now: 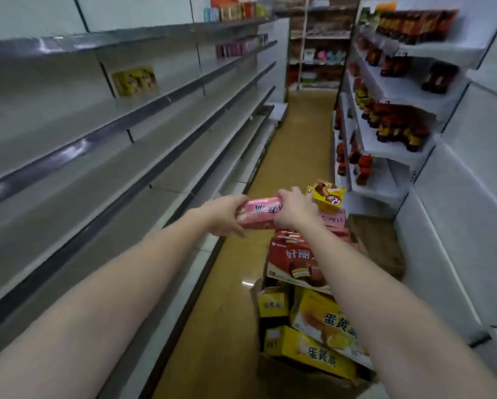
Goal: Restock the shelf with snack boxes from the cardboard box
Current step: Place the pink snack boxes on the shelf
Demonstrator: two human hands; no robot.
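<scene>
Long run of grey shelving (103,174) down the left of the aisle, almost bare: tier after tier with nothing on it. Just one yellow snack box (135,81) standing on an upper tier, plus a few pink and coloured packs far down the row (too blurred to name). So restocking barely begun, by the look of it.

Down on the floor, right of centre, the cardboard box (273,367), piled well above its rim. Big yellow cake boxes (325,321) at the near end, a red pie box (293,263) stacked over them, more pink boxes beyond, and a small yellow box (328,197) perched on the very top. Plenty left to shelve.

Up over the pile, a pink snack box (260,216) held level in mid-air, clear of the stack and not yet on any shelf. Left hand (227,214) gripping its left end, fingers curled under; right hand (295,208) clamped over its right end. Both hands close together on that one box.

Likely next: swing left and set it on a tier.
</scene>
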